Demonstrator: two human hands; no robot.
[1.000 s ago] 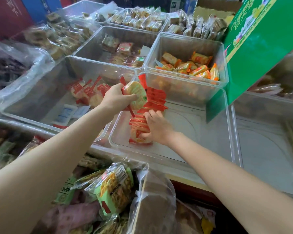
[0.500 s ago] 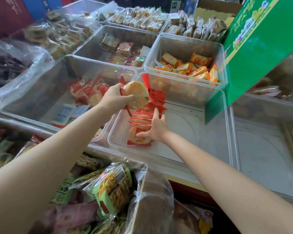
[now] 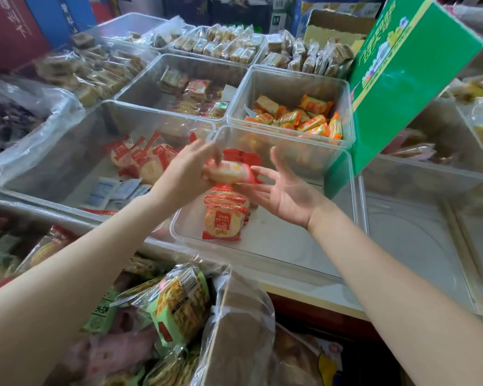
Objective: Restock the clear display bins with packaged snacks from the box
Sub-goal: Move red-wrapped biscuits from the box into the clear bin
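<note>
My left hand (image 3: 188, 174) grips a round rice cracker in a red-edged clear wrapper (image 3: 229, 171) above the middle clear bin (image 3: 265, 246). My right hand (image 3: 285, 190) is palm up with fingers spread, just right of that packet, its fingertips close to the wrapper. Below them a row of the same red-wrapped crackers (image 3: 223, 218) stands on edge in the bin's left part. The green snack box (image 3: 402, 79) leans tilted against the bin's far right corner.
A left bin (image 3: 53, 174) holds a few red crackers and white sachets. Behind stand bins with orange-wrapped snacks (image 3: 296, 115) and mixed biscuits (image 3: 195, 93). A bare clear bin (image 3: 418, 235) is on the right. Bagged snacks (image 3: 176, 305) crowd the near edge.
My left hand has carried the cracker packet right and lower, over the middle bin. My right hand has lifted off the standing row and turned palm up beside the packet.
</note>
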